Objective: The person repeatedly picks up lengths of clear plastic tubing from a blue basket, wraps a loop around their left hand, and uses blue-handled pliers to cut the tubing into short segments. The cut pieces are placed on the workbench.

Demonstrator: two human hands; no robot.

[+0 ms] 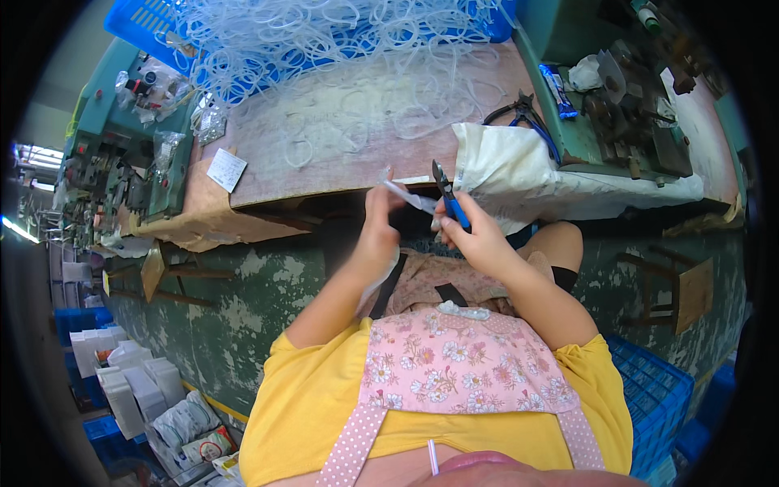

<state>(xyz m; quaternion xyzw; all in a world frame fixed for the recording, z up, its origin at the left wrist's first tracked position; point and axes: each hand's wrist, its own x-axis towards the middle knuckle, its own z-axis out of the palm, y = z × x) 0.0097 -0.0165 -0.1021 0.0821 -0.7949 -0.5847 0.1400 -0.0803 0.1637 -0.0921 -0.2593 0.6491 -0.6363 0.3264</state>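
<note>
A narrow, translucent whitish plastic piece point(414, 199) is seen slung between two bare hands, just off the near edge of a worn, pinkish wooden bench point(264, 154). Blue-handled metal cutters point(451, 200) are enclosed by the right grip point(471, 233), blades pointed up and away from the body; the piece's near end is met at the same fingertips, though whether it is pinched there cannot be told. The left grip point(377, 215) is blurred at the far end; how firmly its fingers are closed cannot be told. A piece this thin is judged best held lightly taut, without stretching, with the blade tips angled clear of the fingers.

On the bench, glossy clear plastic loops point(324, 61) are heaped in a springy tangle, partly contained by a blue slatted plastic basket point(134, 28). To the right, a creased off-white cloth point(499, 154) is draped over the edge, beside black-and-blue metal pliers point(526, 109). The bench is flanked by green-painted machinery, and below, a green floor point(276, 276) is mottled with pale, flaking patches.
</note>
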